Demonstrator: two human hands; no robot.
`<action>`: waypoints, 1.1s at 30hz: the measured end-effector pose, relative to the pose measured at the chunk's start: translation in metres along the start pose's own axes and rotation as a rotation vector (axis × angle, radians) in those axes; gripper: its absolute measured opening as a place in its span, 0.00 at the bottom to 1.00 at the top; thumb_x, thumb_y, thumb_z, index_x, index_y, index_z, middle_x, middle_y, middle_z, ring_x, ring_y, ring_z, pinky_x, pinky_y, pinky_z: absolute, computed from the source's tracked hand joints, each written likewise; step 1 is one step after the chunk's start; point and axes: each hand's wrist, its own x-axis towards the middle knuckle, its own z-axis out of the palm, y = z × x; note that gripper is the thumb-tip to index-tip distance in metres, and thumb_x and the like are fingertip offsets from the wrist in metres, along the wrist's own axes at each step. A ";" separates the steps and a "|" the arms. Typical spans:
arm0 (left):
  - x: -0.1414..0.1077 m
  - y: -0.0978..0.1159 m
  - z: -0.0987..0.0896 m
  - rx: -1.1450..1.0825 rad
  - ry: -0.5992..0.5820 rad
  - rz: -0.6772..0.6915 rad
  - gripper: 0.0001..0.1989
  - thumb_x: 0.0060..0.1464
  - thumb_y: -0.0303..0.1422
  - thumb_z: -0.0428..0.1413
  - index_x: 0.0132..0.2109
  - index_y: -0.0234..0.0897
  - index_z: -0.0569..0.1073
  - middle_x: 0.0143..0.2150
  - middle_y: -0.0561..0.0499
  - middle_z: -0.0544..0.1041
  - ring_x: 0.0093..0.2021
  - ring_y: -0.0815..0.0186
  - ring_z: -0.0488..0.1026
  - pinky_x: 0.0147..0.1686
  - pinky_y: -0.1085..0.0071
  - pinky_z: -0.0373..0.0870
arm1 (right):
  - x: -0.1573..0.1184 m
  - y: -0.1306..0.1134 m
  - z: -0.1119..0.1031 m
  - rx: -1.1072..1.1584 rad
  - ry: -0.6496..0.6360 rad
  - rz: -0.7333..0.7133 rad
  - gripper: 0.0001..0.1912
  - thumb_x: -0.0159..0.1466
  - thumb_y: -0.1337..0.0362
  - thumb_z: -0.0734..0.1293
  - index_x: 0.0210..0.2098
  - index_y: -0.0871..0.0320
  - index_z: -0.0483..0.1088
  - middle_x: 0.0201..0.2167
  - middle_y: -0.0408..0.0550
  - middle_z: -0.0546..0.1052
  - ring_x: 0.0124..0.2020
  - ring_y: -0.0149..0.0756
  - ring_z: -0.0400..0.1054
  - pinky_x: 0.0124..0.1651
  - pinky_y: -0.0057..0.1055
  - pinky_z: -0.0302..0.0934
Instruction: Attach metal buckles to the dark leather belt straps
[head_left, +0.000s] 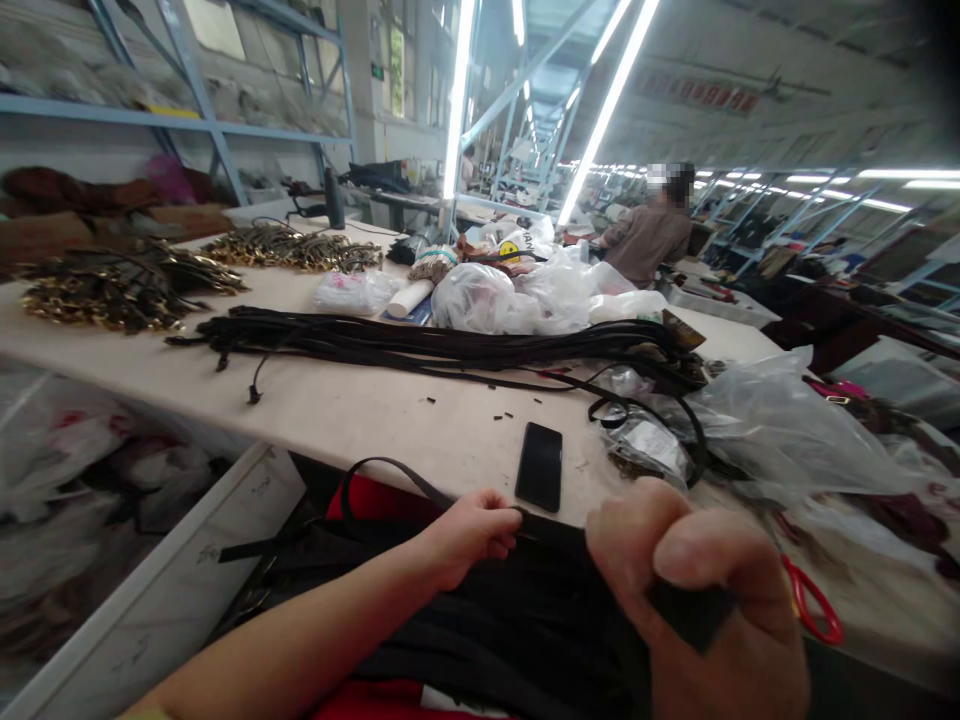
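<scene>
My left hand (480,535) pinches a black strap (556,530) at the table's front edge, its fingers closed. Large and close to the camera, my right hand (697,590) is curled round the same strap, which runs between both hands. A loop of black strap rises behind my left wrist. More black straps or dark cloth (450,630) lie across my lap, over something red. Just beyond my hands, a black phone (540,467) lies flat on the table. Red-handled scissors or pliers (814,600) sit right of my right hand; their working end is hidden.
A long bundle of black straps (420,340) crosses the table (360,400). Piles of straps with gold-coloured metal ends (112,285) lie at the left. Clear plastic bags (517,295) crowd the back and right. An open drawer or panel (172,590) juts out below left. A person (649,240) works farther off.
</scene>
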 end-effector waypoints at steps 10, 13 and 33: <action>-0.013 0.009 -0.002 0.089 0.035 0.183 0.08 0.43 0.32 0.58 0.29 0.33 0.65 0.25 0.55 0.68 0.28 0.71 0.66 0.31 0.74 0.61 | 0.007 0.055 0.013 -1.176 -0.186 0.050 0.11 0.62 0.66 0.58 0.42 0.55 0.69 0.32 0.50 0.76 0.29 0.38 0.69 0.29 0.31 0.55; -0.013 0.006 0.000 0.119 0.056 0.191 0.09 0.44 0.34 0.58 0.29 0.33 0.66 0.25 0.56 0.68 0.27 0.71 0.64 0.30 0.74 0.60 | 0.007 0.057 0.018 -1.177 -0.180 0.065 0.12 0.63 0.67 0.57 0.41 0.56 0.69 0.32 0.50 0.76 0.30 0.38 0.69 0.29 0.31 0.55; -0.053 0.069 -0.013 -0.015 0.068 0.457 0.14 0.43 0.29 0.62 0.35 0.36 0.65 0.27 0.59 0.68 0.27 0.76 0.67 0.29 0.82 0.65 | 0.031 0.023 0.017 -0.887 -0.088 -0.153 0.19 0.55 0.56 0.66 0.44 0.58 0.67 0.40 0.52 0.74 0.42 0.43 0.65 0.44 0.38 0.57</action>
